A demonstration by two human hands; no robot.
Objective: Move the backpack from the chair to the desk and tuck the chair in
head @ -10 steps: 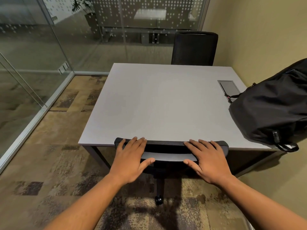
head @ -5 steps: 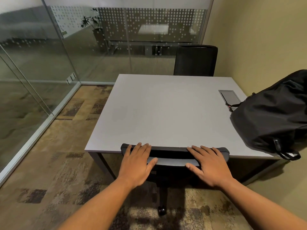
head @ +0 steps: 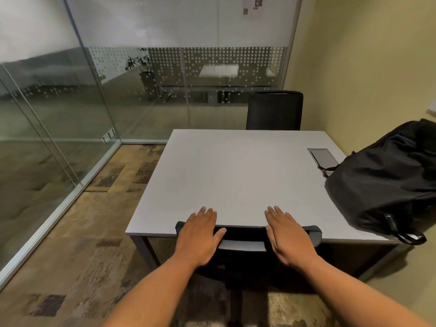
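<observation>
Head view: backpack (head: 382, 185) sits on the tabletop (head: 236, 175) at the right side, near the right wall, slumped, soft black fabric, one strap loop hanging over the near edge. Looks moderately full, so likely some weight; it would sag if lifted, and the top handle or straps would be the best hold. Chair (head: 245, 246) is at the near edge of the tabletop, its backrest top touching or just beside that edge, seat apparently under. Left hand (head: 198, 239) and right hand (head: 287, 239) lie flat, fingers extended, palms pressing the backrest top, not wrapped around it; fingertips reach over the tabletop edge. Chair rolls on casters over carpet, judged light to push, rigid frame, backrest top is the natural push point. Little travel left before the backrest meets the edge. Open floor to the left up to the glass partition (head: 70, 114); wall close on the right. A second chair (head: 274, 110) stands at the far side.
</observation>
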